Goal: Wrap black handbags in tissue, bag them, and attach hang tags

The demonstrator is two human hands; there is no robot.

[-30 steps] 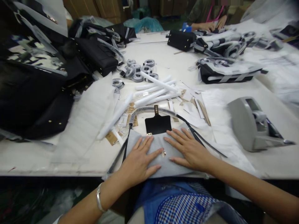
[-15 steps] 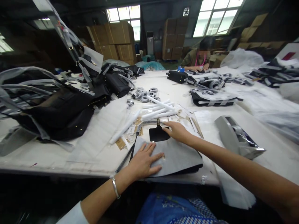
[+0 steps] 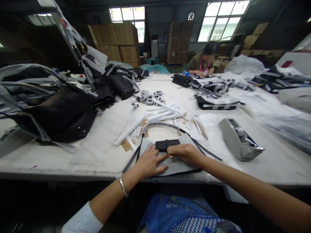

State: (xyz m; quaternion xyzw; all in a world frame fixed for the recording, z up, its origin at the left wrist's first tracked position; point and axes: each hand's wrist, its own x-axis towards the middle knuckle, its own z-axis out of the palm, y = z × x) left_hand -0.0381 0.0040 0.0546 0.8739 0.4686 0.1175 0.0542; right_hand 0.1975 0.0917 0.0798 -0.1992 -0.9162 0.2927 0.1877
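A flat bag wrapped in grey sheet (image 3: 178,165) lies at the near table edge, its wrapped handle (image 3: 160,126) arching away from me. My left hand (image 3: 148,161) presses flat on the grey sheet, fingers spread. My right hand (image 3: 186,152) has folded the black flap (image 3: 167,144) down over the bag front and pinches it by the small gold clasp.
White foam tubes (image 3: 160,113), paper tags and grey tape rolls (image 3: 149,96) lie beyond the bag. A grey tape dispenser (image 3: 236,139) stands to the right. Black bags (image 3: 60,110) pile at left. A person (image 3: 204,63) works at the far side beside more wrapped bags (image 3: 216,101).
My right hand reached out to the raised black flap, then pulled it down toward me over the bag. The camera view lifted from the table. My left hand stayed on the sheet.
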